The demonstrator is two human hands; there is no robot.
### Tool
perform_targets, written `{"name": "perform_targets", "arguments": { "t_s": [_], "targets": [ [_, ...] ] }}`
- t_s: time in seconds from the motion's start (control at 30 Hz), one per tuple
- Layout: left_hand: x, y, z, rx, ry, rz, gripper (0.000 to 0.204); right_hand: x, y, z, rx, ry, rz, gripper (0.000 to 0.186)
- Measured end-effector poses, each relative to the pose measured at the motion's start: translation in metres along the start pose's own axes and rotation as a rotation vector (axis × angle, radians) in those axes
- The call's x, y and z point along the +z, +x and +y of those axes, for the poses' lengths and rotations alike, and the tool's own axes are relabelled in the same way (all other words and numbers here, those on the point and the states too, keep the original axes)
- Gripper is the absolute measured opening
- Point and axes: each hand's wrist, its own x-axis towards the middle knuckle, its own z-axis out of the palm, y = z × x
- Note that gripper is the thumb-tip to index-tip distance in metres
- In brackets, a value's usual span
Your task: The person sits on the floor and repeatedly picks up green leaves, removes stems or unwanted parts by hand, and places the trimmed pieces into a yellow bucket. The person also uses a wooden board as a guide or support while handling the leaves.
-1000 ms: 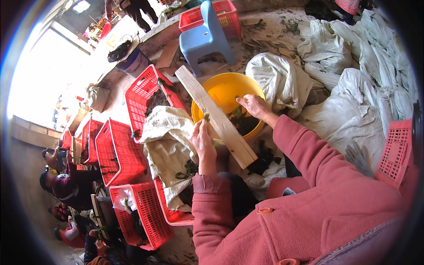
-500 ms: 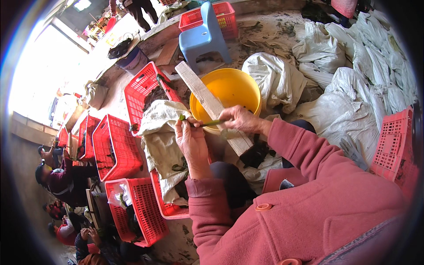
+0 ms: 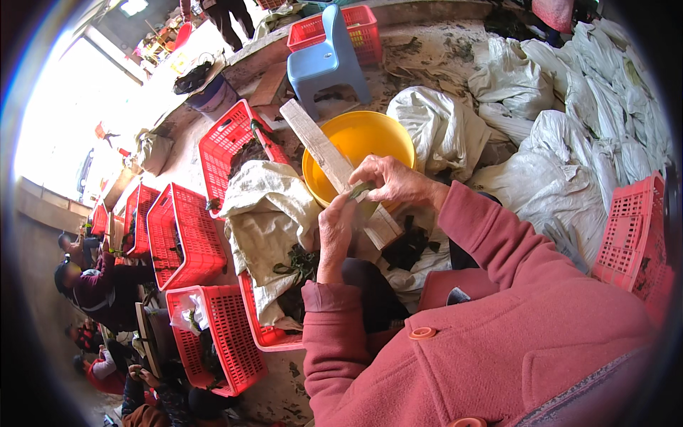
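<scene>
A green leafy strip [image 3: 361, 191] lies between my two hands, above a wooden board [image 3: 313, 140] that crosses a yellow bucket [image 3: 390, 135]. My right hand [image 3: 400, 181] pinches the strip from the far right side. Just nearer and to the left, my left hand [image 3: 334, 233] is closed at the strip's other end; part of its grip is blurred. Below the board's near end sits a dark clump [image 3: 410, 249] of wet-looking leaves. More dark green leaves [image 3: 302, 263] poke out beside a pale cloth sack [image 3: 260, 203] draped over a red crate [image 3: 257, 324] by my left forearm.
Several red plastic crates, such as one [image 3: 181, 238], stand to the left, and other people sit beyond them. A blue stool [image 3: 316, 67] stands behind the bucket. White sacks [image 3: 555, 178] fill the right side, with another red crate [image 3: 629, 235] at the far right.
Both hands have come closer together. The left hand has moved right and down, the right hand slightly up. The long green piece stretched between them earlier now shows as a short leafy strip.
</scene>
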Motion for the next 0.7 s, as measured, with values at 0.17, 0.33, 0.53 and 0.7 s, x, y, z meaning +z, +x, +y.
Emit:
{"name": "perform_targets", "arguments": {
  "t_s": [0.17, 0.33, 0.53, 0.7],
  "targets": [
    [0.001, 0.003, -0.014, -0.011, -0.012, -0.061, 0.022, 0.004, -0.006, 0.011, -0.039, -0.319, 0.096, 0.023],
    [-0.002, 0.0, -0.01, -0.163, -0.062, -0.146, 0.023, 0.0, -0.009, 0.011, 0.075, 0.013, 0.138, 0.012],
    [-0.005, -0.007, -0.004, 0.004, 0.097, -0.243, 0.024, -0.016, -0.016, 0.011, 0.284, 0.336, -0.013, 0.022],
    [-0.013, -0.009, -0.008, -0.098, 0.192, -0.15, 0.019, -0.034, -0.025, 0.02, 0.324, 0.553, -0.016, 0.028]
  ]
}}
